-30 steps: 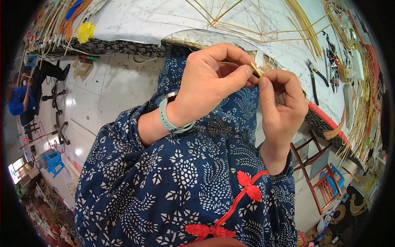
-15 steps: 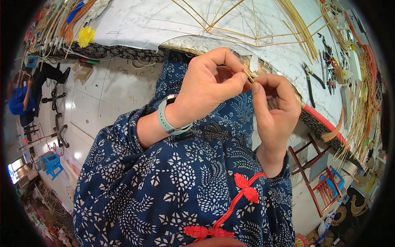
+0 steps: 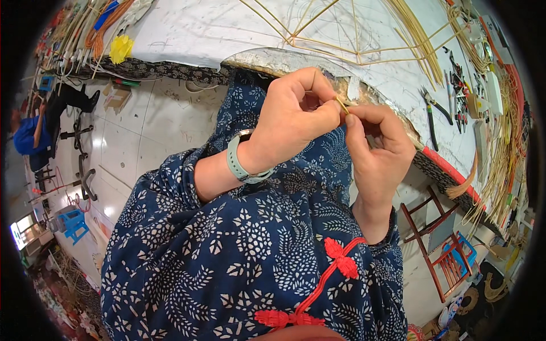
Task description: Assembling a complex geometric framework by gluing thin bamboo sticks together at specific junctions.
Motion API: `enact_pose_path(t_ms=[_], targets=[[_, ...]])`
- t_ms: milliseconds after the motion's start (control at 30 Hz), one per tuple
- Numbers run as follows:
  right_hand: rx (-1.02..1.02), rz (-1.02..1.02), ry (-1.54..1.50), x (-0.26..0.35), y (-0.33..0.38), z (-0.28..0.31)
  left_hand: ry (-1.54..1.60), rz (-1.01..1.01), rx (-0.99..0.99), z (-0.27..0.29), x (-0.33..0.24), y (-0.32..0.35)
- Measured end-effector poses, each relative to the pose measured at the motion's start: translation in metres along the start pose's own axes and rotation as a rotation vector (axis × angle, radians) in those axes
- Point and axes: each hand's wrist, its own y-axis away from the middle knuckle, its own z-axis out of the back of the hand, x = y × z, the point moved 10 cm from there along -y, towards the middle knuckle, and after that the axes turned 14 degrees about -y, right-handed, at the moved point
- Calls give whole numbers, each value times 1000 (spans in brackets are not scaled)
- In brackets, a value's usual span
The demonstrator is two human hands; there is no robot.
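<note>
A short, thin yellowish strip (image 3: 342, 104), perhaps bamboo, is pinched between my two hands over my lap, close to the table's edge. My left hand (image 3: 298, 116), with a pale green watch strap on its wrist, has thumb and forefinger closed on the strip; its other fingers curl behind. Thumb and forefinger of my right hand (image 3: 380, 145) press on the strip's lower end. The two hands nearly touch at the fingertips. Most of the strip is hidden by my fingers. Beyond them, a frame of thin bamboo sticks (image 3: 358, 55) lies on the white table (image 3: 199, 28).
Pliers with dark handles (image 3: 433, 113) and several other tools lie at the table's right. A bundle of thin sticks (image 3: 418, 37) lies behind them. A wooden chair (image 3: 435, 250) stands at the right. On the left are a yellow flower-like piece (image 3: 120, 49) and a person in blue (image 3: 28, 135).
Both hands keep their pinch on the strip. My left hand and wrist have shifted slightly right, and the strip's visible tip has tilted a little. The view has moved slightly.
</note>
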Motion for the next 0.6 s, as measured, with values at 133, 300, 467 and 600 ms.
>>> enact_pose_path(t_ms=[133,300,467,600], targets=[[-7,-1,-16,-1,0,2,-9,-24,0,-2,0,-1],[-21,-97,-179,-11,1,3,-58,-67,1,-4,-6,-2],[1,-135,-246,-12,-3,2,-53,-90,12,-6,-11,-4],[34,-151,-183,-11,-4,2,-123,-87,37,-8,-14,-4]])
